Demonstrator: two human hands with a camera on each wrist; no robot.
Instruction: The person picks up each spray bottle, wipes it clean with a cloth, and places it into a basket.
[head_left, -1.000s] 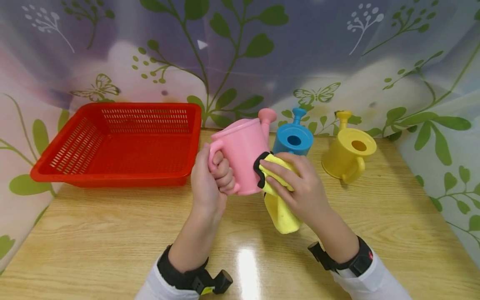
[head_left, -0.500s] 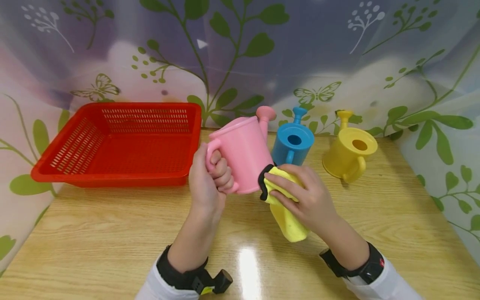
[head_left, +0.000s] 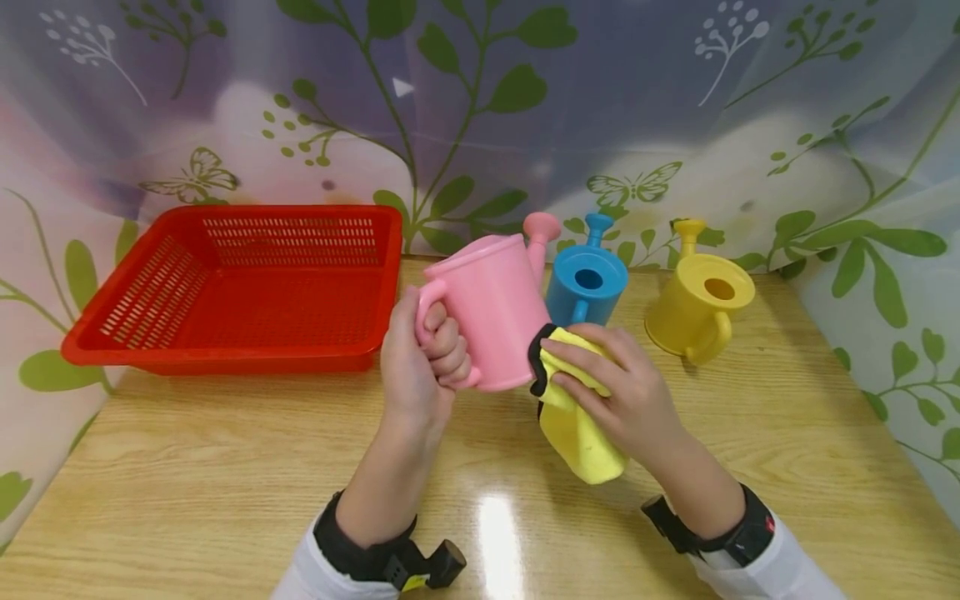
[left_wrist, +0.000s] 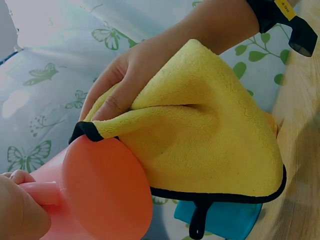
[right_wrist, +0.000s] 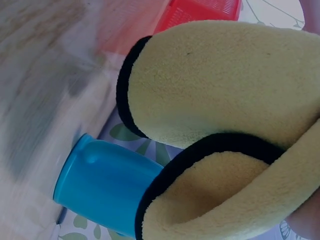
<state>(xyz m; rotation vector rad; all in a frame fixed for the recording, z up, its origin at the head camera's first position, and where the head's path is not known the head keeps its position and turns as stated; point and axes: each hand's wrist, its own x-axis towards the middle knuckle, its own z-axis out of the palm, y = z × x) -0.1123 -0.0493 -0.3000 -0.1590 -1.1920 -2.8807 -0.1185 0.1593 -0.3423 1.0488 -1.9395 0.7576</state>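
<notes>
My left hand (head_left: 420, 367) grips the handle of a pink watering can (head_left: 491, 312), holding it tilted above the table. Its flat base faces the camera in the left wrist view, where the can (left_wrist: 107, 185) looks orange-pink. My right hand (head_left: 630, 396) holds a yellow cloth (head_left: 581, 433) with black edging against the can's lower right side. Thumb and fingers pinch the cloth (left_wrist: 210, 135), which hangs down below them. In the right wrist view the cloth (right_wrist: 225, 80) hides most of that hand. Behind the cloth stands a blue watering can (head_left: 588, 283).
A red plastic basket (head_left: 273, 358) with slotted sides sits on the wooden table (head_left: 247, 475) at left. At right stands a yellow watering can (head_left: 693, 308). A patterned curtain (head_left: 637, 100) with green leaves and butterflies hangs behind the table.
My right hand and the cloth have moved right and slightly down along the pink can towards its base edge. The pink can shifted a little left, then back right.
</notes>
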